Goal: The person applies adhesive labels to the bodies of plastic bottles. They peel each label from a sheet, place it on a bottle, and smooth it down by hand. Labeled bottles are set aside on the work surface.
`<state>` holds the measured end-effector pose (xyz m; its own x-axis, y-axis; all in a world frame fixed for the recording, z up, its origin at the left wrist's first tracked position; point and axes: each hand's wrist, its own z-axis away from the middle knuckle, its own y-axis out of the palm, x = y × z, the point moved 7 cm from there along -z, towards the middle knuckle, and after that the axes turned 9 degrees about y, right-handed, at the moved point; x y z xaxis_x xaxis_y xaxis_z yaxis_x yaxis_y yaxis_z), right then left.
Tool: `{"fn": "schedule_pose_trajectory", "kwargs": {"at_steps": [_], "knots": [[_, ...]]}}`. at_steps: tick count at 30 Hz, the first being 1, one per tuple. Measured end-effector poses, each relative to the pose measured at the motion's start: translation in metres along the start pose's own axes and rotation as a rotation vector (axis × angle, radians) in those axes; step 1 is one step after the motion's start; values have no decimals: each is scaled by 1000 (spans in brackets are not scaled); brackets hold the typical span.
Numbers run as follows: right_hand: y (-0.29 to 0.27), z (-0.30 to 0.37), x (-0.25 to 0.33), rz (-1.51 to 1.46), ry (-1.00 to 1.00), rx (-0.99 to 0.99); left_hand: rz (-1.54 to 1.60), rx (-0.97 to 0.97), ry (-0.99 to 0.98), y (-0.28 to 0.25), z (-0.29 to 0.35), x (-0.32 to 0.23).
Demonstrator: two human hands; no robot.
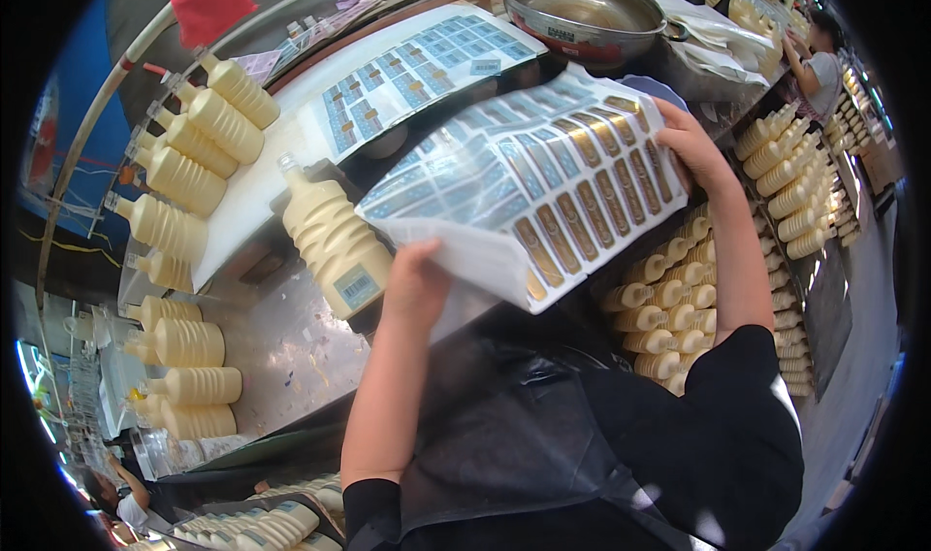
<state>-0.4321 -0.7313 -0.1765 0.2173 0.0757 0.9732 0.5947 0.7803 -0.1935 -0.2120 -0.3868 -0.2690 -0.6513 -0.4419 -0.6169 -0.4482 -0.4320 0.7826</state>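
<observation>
The left hand (419,284) pinches the near left part of a shiny sticker sheet (582,187), with its thumb on the white backing and its other fingers mostly hidden, while the right hand (690,148) has its fingers closed on the far right edge, so the sheet hangs tilted in the air between the two hands. A big cream bottle (330,231) with a blue sticker stands just left of the sheet. Another sheet of blue stickers (417,78) lies flat on the far side, near a round metal pan (582,13).
</observation>
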Motion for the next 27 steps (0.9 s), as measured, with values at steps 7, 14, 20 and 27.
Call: {"fn": "schedule_pose_trajectory", "kwargs": {"at_steps": [7,14,20,27], "knots": [[48,10,-20,1050,-151,-573,-130,-491,-78,-36,-13,18],[50,6,-53,1186,-100,-439,-202,-499,-120,-34,-23,18],[101,33,-34,1015,-215,-356,-288,-552,-76,-53,-37,19],[163,1,-78,1195,-11,145,-366,-517,15,-39,-35,8]]}}
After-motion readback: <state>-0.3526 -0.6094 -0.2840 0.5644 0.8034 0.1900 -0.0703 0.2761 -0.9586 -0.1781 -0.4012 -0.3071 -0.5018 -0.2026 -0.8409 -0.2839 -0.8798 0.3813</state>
